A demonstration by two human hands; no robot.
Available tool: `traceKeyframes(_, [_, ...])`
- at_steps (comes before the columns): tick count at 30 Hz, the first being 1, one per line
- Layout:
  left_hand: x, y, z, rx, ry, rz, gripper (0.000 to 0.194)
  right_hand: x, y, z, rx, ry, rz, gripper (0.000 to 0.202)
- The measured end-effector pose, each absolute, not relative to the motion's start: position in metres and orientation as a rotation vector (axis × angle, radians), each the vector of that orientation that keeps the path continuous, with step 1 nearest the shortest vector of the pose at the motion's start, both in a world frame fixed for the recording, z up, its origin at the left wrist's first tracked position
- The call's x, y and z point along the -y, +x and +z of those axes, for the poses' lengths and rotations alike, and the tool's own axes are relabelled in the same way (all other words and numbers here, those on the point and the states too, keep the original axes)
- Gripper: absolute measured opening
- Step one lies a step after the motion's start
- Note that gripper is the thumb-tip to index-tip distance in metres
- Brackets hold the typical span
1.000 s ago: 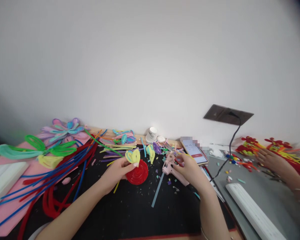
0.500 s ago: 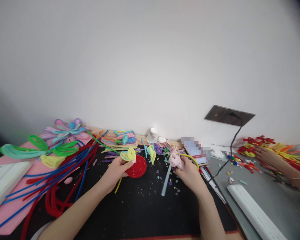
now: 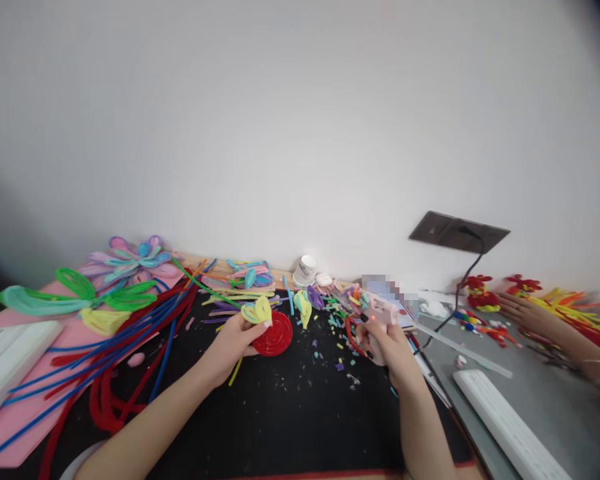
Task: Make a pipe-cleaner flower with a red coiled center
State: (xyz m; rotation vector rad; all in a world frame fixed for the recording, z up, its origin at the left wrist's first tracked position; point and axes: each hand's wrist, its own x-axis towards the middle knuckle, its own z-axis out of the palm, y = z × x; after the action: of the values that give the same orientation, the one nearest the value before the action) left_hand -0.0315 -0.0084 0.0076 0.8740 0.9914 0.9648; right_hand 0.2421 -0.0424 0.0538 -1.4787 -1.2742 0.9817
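Observation:
My left hand [image 3: 234,345] is closed, pinching a flat red pipe-cleaner coil [image 3: 277,335]. Yellow pipe-cleaner loops [image 3: 257,310] sit at the coil's upper left, by my thumb, and a short yellow stem hangs below my fingers. A pale pink hot glue gun [image 3: 383,312] is held by its handle in my right hand [image 3: 396,347], over the right part of the black mat [image 3: 290,427]. Its long clear glue stick [image 3: 473,352] juts from the back toward the right. A small red light glows on the gun's side. The two hands are apart.
Red and blue pipe cleaners [image 3: 125,340] spread across the left, beside a green pipe-cleaner flower [image 3: 75,285]. A paper cup [image 3: 307,267] stands by the wall. At right lie a white power strip [image 3: 510,420], a black cord [image 3: 463,287] and a co-worker's hand [image 3: 525,312] near red figures [image 3: 480,293].
The glue gun in my right hand has swung round, so its glue stick now points right instead of down toward me. My left hand stays put. The co-worker's hand has moved slightly left.

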Motion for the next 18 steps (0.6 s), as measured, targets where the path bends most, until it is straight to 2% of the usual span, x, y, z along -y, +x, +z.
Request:
traceKeyframes(6, [0.012, -0.029, 0.008, -1.035, 0.888, 0.935, 0.045, 0.046, 0.228, 0.048, 1.221, -1.274, 1.287, 0.027])
traceKeyframes(18, [0.013, -0.026, 0.008, -0.941, 0.902, 0.920, 0.048, 0.047, 0.199, 0.024, 1.401, -1.348, 1.528, 0.022])
